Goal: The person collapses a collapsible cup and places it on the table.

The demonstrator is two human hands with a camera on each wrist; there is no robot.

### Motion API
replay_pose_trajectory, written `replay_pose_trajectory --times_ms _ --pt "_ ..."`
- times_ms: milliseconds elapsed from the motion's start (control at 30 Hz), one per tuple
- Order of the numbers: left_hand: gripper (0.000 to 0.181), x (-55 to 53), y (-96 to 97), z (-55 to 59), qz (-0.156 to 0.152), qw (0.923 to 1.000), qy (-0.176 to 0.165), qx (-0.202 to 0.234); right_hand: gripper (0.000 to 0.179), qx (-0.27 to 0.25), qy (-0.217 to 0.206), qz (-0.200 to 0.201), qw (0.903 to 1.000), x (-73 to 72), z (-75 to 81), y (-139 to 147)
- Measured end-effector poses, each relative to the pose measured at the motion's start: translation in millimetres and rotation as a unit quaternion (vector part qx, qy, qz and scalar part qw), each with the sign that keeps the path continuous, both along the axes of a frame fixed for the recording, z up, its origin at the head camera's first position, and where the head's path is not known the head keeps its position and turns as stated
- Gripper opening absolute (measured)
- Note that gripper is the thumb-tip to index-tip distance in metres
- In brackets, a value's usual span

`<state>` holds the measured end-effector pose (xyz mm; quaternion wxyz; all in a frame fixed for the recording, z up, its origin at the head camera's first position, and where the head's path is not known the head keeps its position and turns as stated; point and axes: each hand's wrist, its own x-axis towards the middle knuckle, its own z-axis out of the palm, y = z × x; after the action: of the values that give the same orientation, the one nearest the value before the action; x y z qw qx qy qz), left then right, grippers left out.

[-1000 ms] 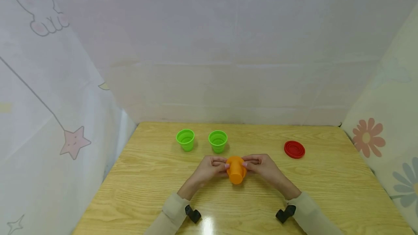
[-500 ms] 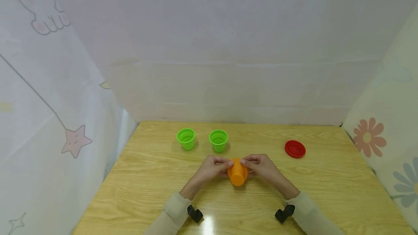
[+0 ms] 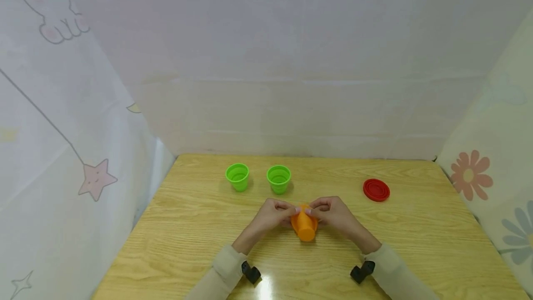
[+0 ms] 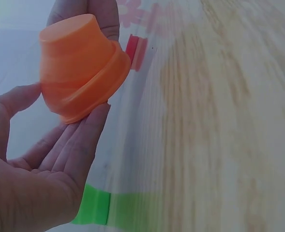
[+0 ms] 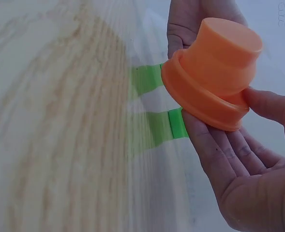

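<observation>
Both hands hold an orange collapsible cup [image 3: 306,231] over the front middle of the table, its round base tipped toward the person. My left hand [image 3: 271,216] pinches it from the left, thumb on the outer wall and fingers under the rim. From the right, my right hand [image 3: 335,215] pinches it the same way, the two thumbs close together. In the left wrist view the orange cup [image 4: 77,65] is partly folded, one side of its wall sunk into the wide rim ring. The right wrist view also shows a slanted fold on the cup [image 5: 219,63].
Behind the hands stand two green collapsible cups, one at left [image 3: 237,177] and one nearer the middle [image 3: 278,179], both upright and expanded. A flattened red collapsible cup [image 3: 376,190] lies at the right. The wooden table [image 3: 187,226] meets a pale cloth backdrop [image 3: 266,115].
The thumbs have shifted inward from the cup's sides onto its wall, nearer each other. The cup has moved slightly toward the person and right. The green and red cups stay put.
</observation>
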<state>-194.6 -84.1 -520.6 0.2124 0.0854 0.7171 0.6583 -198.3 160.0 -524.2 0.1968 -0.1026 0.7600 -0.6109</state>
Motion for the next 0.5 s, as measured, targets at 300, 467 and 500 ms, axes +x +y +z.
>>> replay_pose_trajectory --times_ms 300,467,500 --pt "0.029 -0.3 -2.1 -1.7 0.000 0.9995 0.031 -0.009 0.033 0.038 0.060 0.002 0.9975 5.7 4.6 -5.3" --pt "0.027 -0.8 -3.5 -2.5 0.001 0.9987 0.047 -0.022 0.031 0.045 0.077 0.009 0.9960 5.9 3.6 -6.2" --pt "0.026 -0.7 -3.7 -2.5 0.001 0.9985 0.050 -0.024 0.030 0.048 0.078 0.008 0.9958 6.1 3.4 -6.4"
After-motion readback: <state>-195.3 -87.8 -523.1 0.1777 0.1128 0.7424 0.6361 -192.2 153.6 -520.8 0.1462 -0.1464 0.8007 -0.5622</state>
